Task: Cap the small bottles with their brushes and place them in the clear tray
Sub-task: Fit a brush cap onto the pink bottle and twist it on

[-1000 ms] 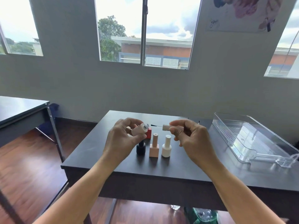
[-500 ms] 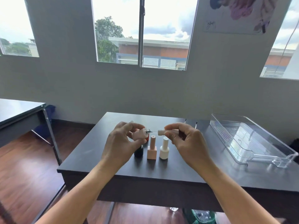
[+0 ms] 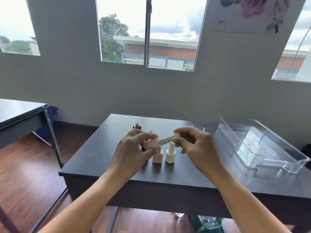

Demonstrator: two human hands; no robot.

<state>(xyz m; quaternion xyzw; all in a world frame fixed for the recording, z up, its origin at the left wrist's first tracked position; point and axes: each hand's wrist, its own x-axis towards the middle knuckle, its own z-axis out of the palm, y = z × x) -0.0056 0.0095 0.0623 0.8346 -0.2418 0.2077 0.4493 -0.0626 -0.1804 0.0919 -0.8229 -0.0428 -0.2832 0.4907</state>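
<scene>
Above the dark table (image 3: 188, 172), my left hand (image 3: 133, 152) grips a small pale pink bottle (image 3: 151, 144), tilted with its neck to the right. My right hand (image 3: 193, 145) pinches a beige brush cap (image 3: 168, 139) whose end meets the bottle's neck; the brush itself is hidden. Below the hands stand a capped peach square bottle (image 3: 157, 158) and a capped white bottle (image 3: 170, 153). A dark bottle is mostly hidden behind my left hand. Two uncapped bottles stand further back: a dark red one (image 3: 137, 126) and one (image 3: 150, 131) with only its neck showing. The clear tray (image 3: 262, 147) lies at the right.
A second dark table (image 3: 18, 113) stands at the left over the wooden floor (image 3: 25, 180). A grey wall with windows rises behind the table. Bags and a clear bottle lie under the table's front edge (image 3: 205, 221).
My right hand has brought the cap leftward until it meets the bottle's neck. The view has shifted, so two uncapped bottles at the back now show.
</scene>
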